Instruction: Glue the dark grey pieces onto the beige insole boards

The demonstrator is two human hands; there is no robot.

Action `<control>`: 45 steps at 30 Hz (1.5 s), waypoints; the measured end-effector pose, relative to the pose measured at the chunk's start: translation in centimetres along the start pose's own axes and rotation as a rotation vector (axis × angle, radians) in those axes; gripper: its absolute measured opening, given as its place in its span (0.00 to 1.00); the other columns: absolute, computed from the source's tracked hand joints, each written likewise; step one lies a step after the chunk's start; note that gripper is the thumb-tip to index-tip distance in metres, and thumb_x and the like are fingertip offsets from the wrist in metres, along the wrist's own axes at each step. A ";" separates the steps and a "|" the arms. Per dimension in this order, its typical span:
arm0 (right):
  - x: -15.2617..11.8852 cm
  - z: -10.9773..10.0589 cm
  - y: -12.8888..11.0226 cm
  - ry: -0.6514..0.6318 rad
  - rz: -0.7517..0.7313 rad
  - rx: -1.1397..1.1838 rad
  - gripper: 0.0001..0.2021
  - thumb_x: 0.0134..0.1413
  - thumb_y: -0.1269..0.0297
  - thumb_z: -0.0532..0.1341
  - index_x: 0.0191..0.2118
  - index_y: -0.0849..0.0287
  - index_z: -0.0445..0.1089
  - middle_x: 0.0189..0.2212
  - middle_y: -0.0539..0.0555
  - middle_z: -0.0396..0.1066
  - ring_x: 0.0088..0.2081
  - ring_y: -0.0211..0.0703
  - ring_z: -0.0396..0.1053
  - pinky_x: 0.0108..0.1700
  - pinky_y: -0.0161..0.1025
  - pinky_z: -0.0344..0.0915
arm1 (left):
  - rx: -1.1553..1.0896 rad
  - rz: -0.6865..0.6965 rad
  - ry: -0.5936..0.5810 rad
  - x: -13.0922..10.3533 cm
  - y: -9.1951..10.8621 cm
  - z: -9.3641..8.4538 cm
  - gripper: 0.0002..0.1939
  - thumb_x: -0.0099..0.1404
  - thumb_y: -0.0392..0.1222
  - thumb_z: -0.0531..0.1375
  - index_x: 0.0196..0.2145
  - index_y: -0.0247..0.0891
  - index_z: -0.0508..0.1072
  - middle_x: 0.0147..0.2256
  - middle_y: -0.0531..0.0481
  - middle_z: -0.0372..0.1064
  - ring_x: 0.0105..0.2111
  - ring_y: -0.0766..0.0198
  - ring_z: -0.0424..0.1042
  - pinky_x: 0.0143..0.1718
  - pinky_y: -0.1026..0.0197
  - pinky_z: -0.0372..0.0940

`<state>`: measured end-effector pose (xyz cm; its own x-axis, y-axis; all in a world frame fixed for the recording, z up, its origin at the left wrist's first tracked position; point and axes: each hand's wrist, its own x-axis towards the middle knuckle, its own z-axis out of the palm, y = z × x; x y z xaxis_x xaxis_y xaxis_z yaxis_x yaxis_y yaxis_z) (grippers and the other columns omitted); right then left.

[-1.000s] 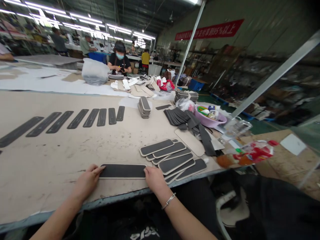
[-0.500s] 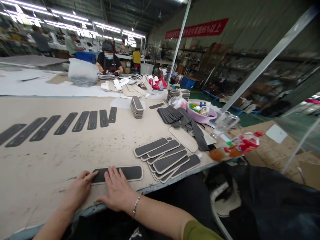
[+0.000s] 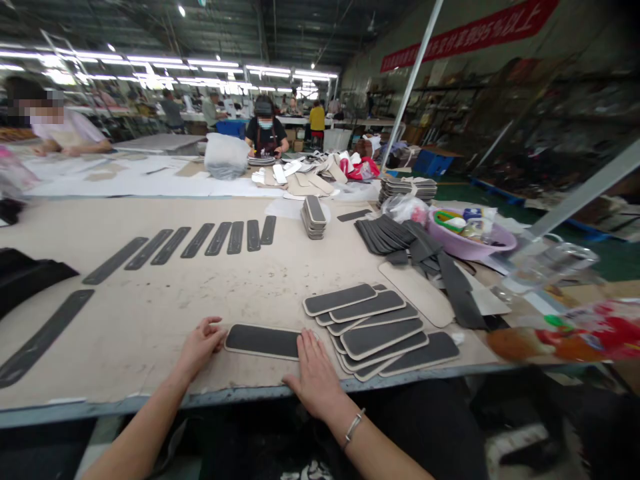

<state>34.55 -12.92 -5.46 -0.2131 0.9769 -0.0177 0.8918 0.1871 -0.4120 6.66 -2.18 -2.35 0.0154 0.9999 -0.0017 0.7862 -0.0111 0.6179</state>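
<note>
A long dark grey panel with a beige border [image 3: 263,341] lies flat on the table near its front edge. My right hand [image 3: 319,377] rests on the panel's right end with its fingers stretched out flat. At the other end, my left hand [image 3: 203,348] is just beside the panel, fingers loosely bent and apart, with nothing in them. To the right lies an overlapping pile of similar bordered panels [image 3: 383,337]. A row of dark strips [image 3: 170,246] runs across the left of the table, and one longer strip [image 3: 47,337] lies nearer me.
Further back stands a small stack of panels [image 3: 314,217]. Dark loose pieces [image 3: 383,235], a pink basin [image 3: 473,247], a clear jug [image 3: 557,263] and a bottle with orange liquid [image 3: 520,343] are on the right. A metal pole [image 3: 413,80] rises behind. Co-workers sit beyond the table.
My right hand has slid from the panel's middle to its right end. My left hand has come off the left end. The view has turned left.
</note>
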 end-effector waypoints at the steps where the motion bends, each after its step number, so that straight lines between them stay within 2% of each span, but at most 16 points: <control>1: 0.0 0.3 0.0 0.010 -0.001 -0.001 0.42 0.55 0.43 0.52 0.63 0.74 0.43 0.64 0.66 0.34 0.65 0.54 0.32 0.64 0.50 0.37 | -0.015 -0.019 0.037 0.0 0.0 -0.3 0.21 0.60 0.51 0.48 0.43 0.35 0.68 0.28 0.48 0.73 0.28 0.61 0.74 0.32 0.58 0.69; 3: 0.1 0.8 0.1 0.028 -0.013 -0.003 0.42 0.55 0.44 0.53 0.63 0.73 0.44 0.64 0.65 0.34 0.65 0.54 0.33 0.64 0.51 0.38 | 0.000 -0.010 0.106 -0.6 0.7 -0.1 0.21 0.61 0.51 0.46 0.43 0.35 0.69 0.38 0.43 0.74 0.38 0.59 0.74 0.41 0.55 0.68; 5: 0.1 1.4 0.3 0.046 -0.025 -0.019 0.41 0.54 0.44 0.54 0.63 0.72 0.45 0.64 0.65 0.34 0.65 0.55 0.34 0.64 0.51 0.39 | 0.046 0.092 0.076 -1.9 2.4 1.5 0.22 0.62 0.50 0.47 0.47 0.35 0.68 0.49 0.41 0.69 0.50 0.57 0.68 0.52 0.53 0.62; 8: 0.0 2.2 0.7 0.069 -0.044 -0.066 0.41 0.54 0.45 0.54 0.63 0.73 0.47 0.64 0.66 0.37 0.64 0.56 0.36 0.63 0.52 0.40 | 0.230 0.430 -0.193 -4.3 6.0 5.5 0.26 0.64 0.49 0.47 0.56 0.32 0.61 0.59 0.39 0.57 0.60 0.55 0.54 0.59 0.50 0.53; 9: 0.0 2.5 0.9 0.075 -0.048 -0.083 0.39 0.55 0.45 0.53 0.62 0.74 0.48 0.64 0.67 0.38 0.64 0.55 0.37 0.63 0.52 0.41 | 0.299 0.500 -0.249 -4.9 7.1 6.9 0.29 0.64 0.51 0.47 0.58 0.32 0.58 0.60 0.37 0.54 0.61 0.53 0.51 0.59 0.48 0.52; 11: -0.1 2.9 1.1 0.085 -0.057 -0.106 0.37 0.57 0.46 0.50 0.62 0.73 0.49 0.63 0.67 0.40 0.64 0.54 0.37 0.63 0.51 0.41 | 0.408 0.556 -0.260 -5.7 8.3 8.7 0.32 0.64 0.55 0.47 0.60 0.31 0.55 0.62 0.35 0.49 0.62 0.49 0.47 0.59 0.45 0.51; 14: -0.2 3.1 1.2 0.084 -0.063 -0.119 0.38 0.57 0.45 0.50 0.62 0.73 0.49 0.64 0.66 0.39 0.65 0.54 0.36 0.63 0.51 0.40 | 0.516 0.461 -0.106 -5.6 7.0 9.1 0.35 0.65 0.57 0.44 0.61 0.28 0.52 0.62 0.31 0.45 0.62 0.46 0.44 0.58 0.42 0.50; 16: -0.3 3.0 1.1 0.070 -0.058 -0.121 0.40 0.55 0.44 0.52 0.63 0.73 0.47 0.64 0.65 0.37 0.65 0.55 0.35 0.63 0.51 0.39 | 0.569 0.356 0.007 -5.2 4.9 8.2 0.36 0.65 0.57 0.43 0.61 0.25 0.52 0.61 0.29 0.47 0.62 0.45 0.45 0.58 0.42 0.50; 18: -0.3 2.8 1.0 0.048 -0.044 -0.126 0.41 0.54 0.44 0.53 0.63 0.73 0.47 0.64 0.65 0.36 0.65 0.54 0.34 0.63 0.51 0.39 | 0.608 0.317 0.046 -5.0 3.0 7.3 0.37 0.64 0.58 0.44 0.60 0.25 0.53 0.61 0.29 0.48 0.62 0.44 0.46 0.58 0.42 0.50; 21: -0.3 2.8 1.1 0.030 -0.031 -0.135 0.40 0.55 0.44 0.52 0.63 0.73 0.48 0.64 0.65 0.36 0.65 0.54 0.34 0.63 0.51 0.39 | 0.632 0.343 -0.002 -5.1 2.0 6.8 0.37 0.63 0.59 0.46 0.60 0.27 0.55 0.61 0.31 0.48 0.62 0.45 0.47 0.59 0.44 0.47; 26: -0.2 3.3 1.4 0.048 -0.046 -0.159 0.40 0.54 0.44 0.51 0.63 0.72 0.48 0.64 0.65 0.37 0.65 0.55 0.35 0.63 0.52 0.38 | 0.598 0.368 -0.100 -5.6 3.5 7.7 0.33 0.65 0.53 0.46 0.60 0.28 0.54 0.62 0.33 0.47 0.62 0.46 0.47 0.58 0.46 0.50; 29: -0.2 3.3 1.3 0.031 -0.037 -0.175 0.39 0.55 0.44 0.51 0.63 0.72 0.48 0.64 0.64 0.38 0.65 0.55 0.35 0.63 0.52 0.39 | 0.558 0.430 -0.119 -6.0 4.2 8.2 0.32 0.65 0.54 0.45 0.61 0.32 0.53 0.63 0.36 0.46 0.63 0.47 0.44 0.59 0.45 0.48; 33: -0.1 1.9 0.1 0.066 0.009 -0.171 0.39 0.56 0.45 0.52 0.61 0.75 0.50 0.63 0.68 0.39 0.64 0.57 0.35 0.63 0.56 0.38 | 0.516 0.527 -0.146 -6.5 4.8 8.7 0.30 0.66 0.54 0.43 0.62 0.38 0.52 0.63 0.41 0.46 0.63 0.49 0.43 0.60 0.44 0.44; 36: 0.1 0.1 -1.8 0.132 -0.021 -0.132 0.37 0.58 0.48 0.51 0.62 0.76 0.48 0.64 0.69 0.37 0.65 0.56 0.32 0.63 0.56 0.38 | 0.538 0.501 -0.119 -6.6 5.1 9.0 0.30 0.65 0.53 0.46 0.61 0.37 0.54 0.63 0.40 0.46 0.63 0.47 0.44 0.59 0.42 0.44; 40: 0.9 -2.0 -4.8 0.072 -0.153 -0.027 0.37 0.57 0.51 0.53 0.64 0.71 0.44 0.64 0.66 0.37 0.65 0.54 0.33 0.63 0.54 0.41 | 0.582 0.539 -0.091 -5.7 3.8 9.2 0.27 0.64 0.47 0.46 0.60 0.39 0.57 0.62 0.41 0.50 0.62 0.50 0.49 0.58 0.45 0.48; 45: 2.4 -2.3 -7.4 -0.027 -0.202 0.097 0.38 0.59 0.52 0.51 0.65 0.70 0.33 0.65 0.63 0.35 0.65 0.50 0.34 0.63 0.52 0.42 | 0.628 0.644 -0.125 -3.9 0.9 9.4 0.27 0.61 0.44 0.47 0.58 0.36 0.61 0.60 0.40 0.55 0.59 0.54 0.55 0.57 0.52 0.52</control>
<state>28.41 -11.76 -0.37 -0.3953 0.9172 0.0501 0.7878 0.3666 -0.4949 13.08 -6.18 -9.18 0.6068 0.7899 0.0881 0.7937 -0.6082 -0.0139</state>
